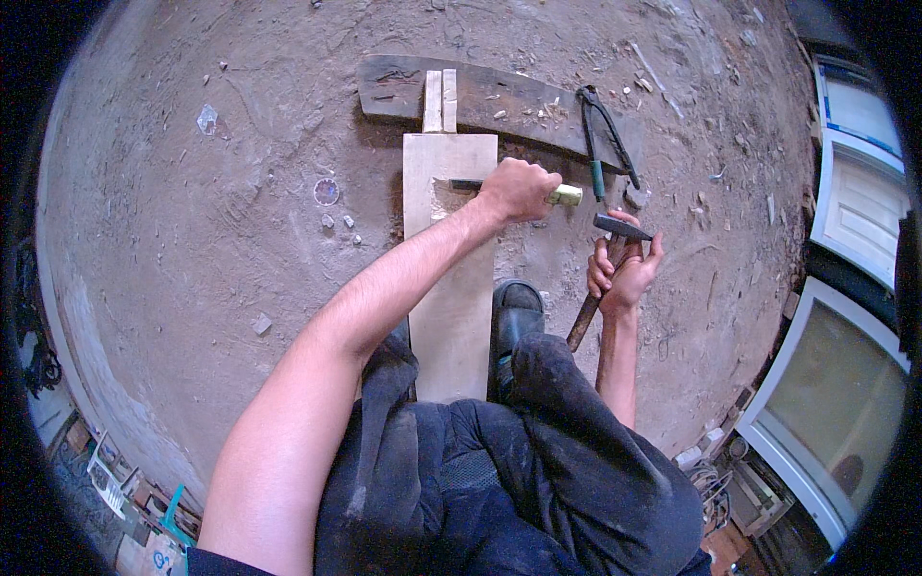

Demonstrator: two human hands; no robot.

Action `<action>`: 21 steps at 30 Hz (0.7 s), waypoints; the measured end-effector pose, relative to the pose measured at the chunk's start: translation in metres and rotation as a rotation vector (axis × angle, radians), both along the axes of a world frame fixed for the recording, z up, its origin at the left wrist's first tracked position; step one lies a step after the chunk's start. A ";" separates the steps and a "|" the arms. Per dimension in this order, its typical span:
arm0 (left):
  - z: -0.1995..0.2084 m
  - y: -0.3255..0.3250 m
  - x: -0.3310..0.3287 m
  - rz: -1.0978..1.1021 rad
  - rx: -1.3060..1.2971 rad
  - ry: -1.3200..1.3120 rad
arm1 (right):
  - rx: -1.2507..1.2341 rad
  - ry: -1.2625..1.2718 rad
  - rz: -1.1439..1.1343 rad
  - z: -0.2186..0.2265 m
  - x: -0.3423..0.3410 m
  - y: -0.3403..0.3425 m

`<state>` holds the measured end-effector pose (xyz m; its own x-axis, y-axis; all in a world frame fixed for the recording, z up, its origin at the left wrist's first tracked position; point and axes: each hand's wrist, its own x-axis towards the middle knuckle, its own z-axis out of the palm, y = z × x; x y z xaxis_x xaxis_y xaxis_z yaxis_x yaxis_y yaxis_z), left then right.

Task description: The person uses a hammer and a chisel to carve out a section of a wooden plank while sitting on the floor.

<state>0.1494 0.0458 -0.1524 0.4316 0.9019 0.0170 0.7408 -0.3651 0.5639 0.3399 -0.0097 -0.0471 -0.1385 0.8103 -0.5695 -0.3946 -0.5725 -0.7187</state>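
Observation:
A pale wooden board runs away from between my legs, with a rough recess cut near its far end. My left hand is closed around a chisel; its dark blade lies over the recess and its yellowish handle end sticks out to the right. To the right of the board, my right hand holds a hammer close below its dark head, fingers wrapped round the upper handle. The brown handle slants down to the left. Hammer and chisel are apart.
Under the board's far end lies a dark weathered plank with wood chips on it. Pincers with green-gripped handles lean on its right part. My shoe stands beside the board. Framed panels line the right side; rubble dots the dirt floor.

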 end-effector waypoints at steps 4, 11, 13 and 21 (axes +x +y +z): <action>-0.002 0.001 0.002 -0.003 0.028 -0.023 | 0.023 -0.017 -0.010 -0.003 0.002 -0.003; 0.000 -0.001 0.001 0.029 0.039 -0.051 | -0.072 0.033 -0.020 0.002 -0.002 -0.004; 0.001 -0.001 0.000 0.013 0.051 -0.056 | -0.094 -0.002 0.041 -0.021 0.023 -0.004; 0.001 -0.002 -0.002 0.010 0.010 -0.036 | 0.122 0.159 -0.563 -0.018 0.055 0.019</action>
<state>0.1477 0.0438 -0.1517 0.4217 0.9058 0.0416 0.7238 -0.3640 0.5862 0.3946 0.0095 -0.0653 0.2557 0.8419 -0.4753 -0.7216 -0.1609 -0.6733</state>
